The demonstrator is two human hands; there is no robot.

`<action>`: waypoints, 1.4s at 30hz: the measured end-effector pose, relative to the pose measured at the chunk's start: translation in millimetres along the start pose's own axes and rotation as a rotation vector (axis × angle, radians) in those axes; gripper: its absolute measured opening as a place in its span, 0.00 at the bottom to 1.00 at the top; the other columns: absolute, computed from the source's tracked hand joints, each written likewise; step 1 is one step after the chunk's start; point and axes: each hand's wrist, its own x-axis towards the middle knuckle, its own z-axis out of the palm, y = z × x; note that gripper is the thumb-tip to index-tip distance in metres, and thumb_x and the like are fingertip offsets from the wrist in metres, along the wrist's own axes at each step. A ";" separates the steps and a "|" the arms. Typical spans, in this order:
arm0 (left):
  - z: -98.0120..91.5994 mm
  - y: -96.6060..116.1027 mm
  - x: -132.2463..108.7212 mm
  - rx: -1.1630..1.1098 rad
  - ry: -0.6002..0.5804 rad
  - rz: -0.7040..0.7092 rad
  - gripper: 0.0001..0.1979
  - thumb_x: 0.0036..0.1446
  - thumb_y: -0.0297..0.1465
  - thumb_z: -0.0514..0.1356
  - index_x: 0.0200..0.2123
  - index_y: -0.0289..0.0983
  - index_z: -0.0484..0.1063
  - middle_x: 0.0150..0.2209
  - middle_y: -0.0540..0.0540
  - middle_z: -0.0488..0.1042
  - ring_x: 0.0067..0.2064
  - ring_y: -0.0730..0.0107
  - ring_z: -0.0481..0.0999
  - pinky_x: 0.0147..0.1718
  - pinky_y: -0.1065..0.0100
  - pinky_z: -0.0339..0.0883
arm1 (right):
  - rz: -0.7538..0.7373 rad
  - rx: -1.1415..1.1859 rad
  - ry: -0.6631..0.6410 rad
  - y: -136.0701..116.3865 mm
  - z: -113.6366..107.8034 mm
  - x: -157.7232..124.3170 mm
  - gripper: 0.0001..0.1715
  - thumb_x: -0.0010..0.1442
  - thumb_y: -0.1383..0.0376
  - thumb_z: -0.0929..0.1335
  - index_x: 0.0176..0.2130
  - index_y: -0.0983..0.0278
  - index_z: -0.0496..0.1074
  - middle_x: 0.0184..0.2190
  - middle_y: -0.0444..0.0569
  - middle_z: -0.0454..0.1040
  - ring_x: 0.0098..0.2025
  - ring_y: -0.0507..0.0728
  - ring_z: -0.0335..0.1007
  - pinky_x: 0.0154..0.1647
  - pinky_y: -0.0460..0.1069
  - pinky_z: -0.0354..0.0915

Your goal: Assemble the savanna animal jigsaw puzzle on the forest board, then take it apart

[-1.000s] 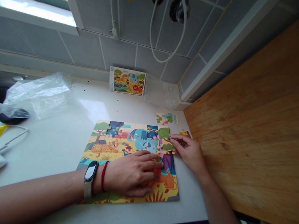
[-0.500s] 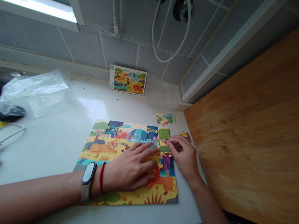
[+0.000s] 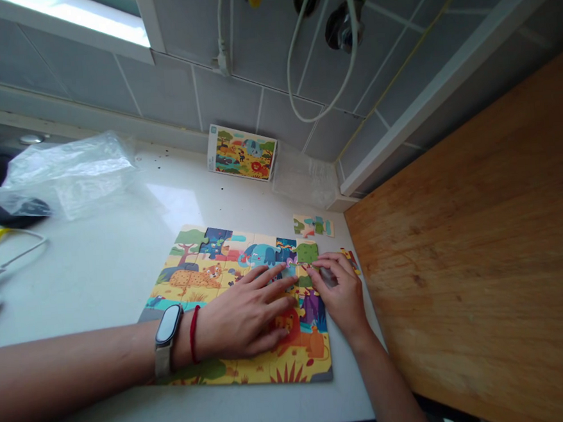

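Note:
A jigsaw puzzle (image 3: 194, 278) with bright animal pictures lies on the white counter. My left hand (image 3: 250, 309) rests flat across its middle, fingers spread over the lion and elephant area. At the puzzle's right edge, my right hand (image 3: 339, 290) pinches a green and yellow puzzle piece (image 3: 305, 275) between thumb and fingertips. That piece sits between a green piece above and a purple one below; whether it lies fully flat I cannot tell. Loose puzzle pieces (image 3: 314, 225) lie above the puzzle's top right corner, and another piece (image 3: 350, 260) is partly hidden behind my right hand.
A picture card or box (image 3: 242, 152) leans against the tiled wall, with clear plastic (image 3: 303, 174) beside it. Crumpled plastic bags (image 3: 69, 174) lie at left near a white cable (image 3: 24, 251). A wooden board (image 3: 481, 242) borders the counter on the right.
My right hand has shifted slightly left, its fingertips further over the pinched piece. My left hand stays nearly where it was. The view has moved slightly.

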 end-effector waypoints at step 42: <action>2.3 -0.3 -1.5 0.054 -0.035 -0.007 0.25 0.69 0.45 0.57 0.64 0.41 0.68 0.70 0.39 0.65 0.71 0.40 0.61 0.67 0.43 0.58 | -0.085 -0.111 -0.189 12.4 6.2 13.8 0.21 0.71 0.59 0.66 0.61 0.60 0.75 0.70 0.57 0.65 0.71 0.65 0.61 0.72 0.66 0.60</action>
